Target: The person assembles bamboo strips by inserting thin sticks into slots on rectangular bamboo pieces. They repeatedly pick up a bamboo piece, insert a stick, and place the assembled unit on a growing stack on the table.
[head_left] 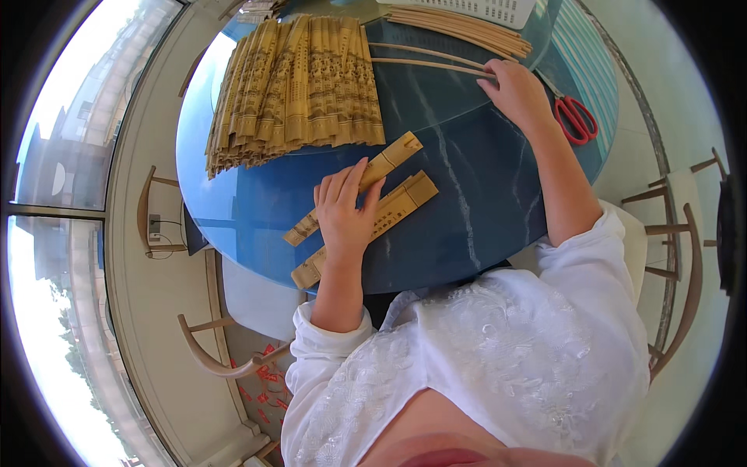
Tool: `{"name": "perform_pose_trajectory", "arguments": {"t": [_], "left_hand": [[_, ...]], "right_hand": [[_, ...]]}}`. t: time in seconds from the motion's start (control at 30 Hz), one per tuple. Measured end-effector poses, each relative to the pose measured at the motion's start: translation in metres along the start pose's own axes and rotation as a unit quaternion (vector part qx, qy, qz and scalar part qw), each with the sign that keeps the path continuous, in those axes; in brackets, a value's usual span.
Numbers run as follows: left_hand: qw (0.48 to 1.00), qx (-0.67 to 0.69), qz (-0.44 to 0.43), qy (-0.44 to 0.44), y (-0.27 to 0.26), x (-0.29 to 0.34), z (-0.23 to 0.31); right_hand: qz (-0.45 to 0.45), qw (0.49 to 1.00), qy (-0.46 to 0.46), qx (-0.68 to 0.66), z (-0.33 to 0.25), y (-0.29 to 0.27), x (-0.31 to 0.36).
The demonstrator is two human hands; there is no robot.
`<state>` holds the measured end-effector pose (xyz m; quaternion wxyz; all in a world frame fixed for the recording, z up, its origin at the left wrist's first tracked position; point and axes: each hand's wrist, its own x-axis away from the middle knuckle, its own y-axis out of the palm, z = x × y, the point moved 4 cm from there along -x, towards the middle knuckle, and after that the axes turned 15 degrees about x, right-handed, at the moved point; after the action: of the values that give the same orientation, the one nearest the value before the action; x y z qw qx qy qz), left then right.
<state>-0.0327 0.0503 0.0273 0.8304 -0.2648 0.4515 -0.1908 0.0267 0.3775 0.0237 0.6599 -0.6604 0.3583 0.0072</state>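
Observation:
My left hand [346, 214] lies over a narrow tan paper chopstick sleeve [401, 153], its fingers curled across the middle. Just nearer to me, a second strip or small stack of printed sleeves [412, 194] rests on the table, partly behind the hand and wrist. Farther right, my right hand [513, 89] pinches the ends of two long wooden chopsticks [428, 58]. These point left toward a big heap of tan printed sleeves [296, 89], fanned in overlapping rows. Beyond my right hand is a bundle of loose chopsticks [463, 31].
Red-handled scissors [576, 121] lie to the right of my right forearm. A white perforated basket [498, 11] stands at the far edge of view. The round table [459, 202] has a dark blue marbled top. Wooden-armed chairs [226, 362] surround it.

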Motion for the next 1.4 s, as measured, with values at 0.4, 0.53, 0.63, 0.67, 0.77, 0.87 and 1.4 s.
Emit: {"name": "perform_pose_trajectory", "arguments": {"t": [0.4,0.53,0.63,0.67,0.77,0.87,1.4], "left_hand": [[1.0,-0.002,-0.012,0.006,0.003,-0.001,-0.001],[1.0,0.0,-0.015,0.001,0.003,-0.001,-0.001],[1.0,0.001,-0.016,0.001,0.003,-0.001,-0.001],[1.0,0.002,-0.017,0.001,0.004,0.0,-0.001],[1.0,0.001,-0.017,0.002,0.004,-0.002,-0.003],[1.0,-0.003,-0.026,-0.011,0.003,-0.001,-0.003],[0.999,0.028,-0.007,-0.028,-0.002,-0.001,0.001]], "right_hand": [[-0.08,0.995,0.009,0.057,-0.003,-0.01,-0.001],[-0.06,0.997,0.027,-0.041,-0.016,-0.023,0.0],[-0.019,0.974,0.051,-0.22,-0.021,-0.028,0.0],[-0.017,0.955,0.053,-0.291,-0.021,-0.026,0.0],[-0.083,0.846,0.047,-0.524,-0.026,-0.023,0.0],[-0.151,0.755,0.038,-0.637,-0.04,-0.022,0.005],[-0.242,0.753,-0.048,-0.609,-0.07,-0.007,0.025]]}}
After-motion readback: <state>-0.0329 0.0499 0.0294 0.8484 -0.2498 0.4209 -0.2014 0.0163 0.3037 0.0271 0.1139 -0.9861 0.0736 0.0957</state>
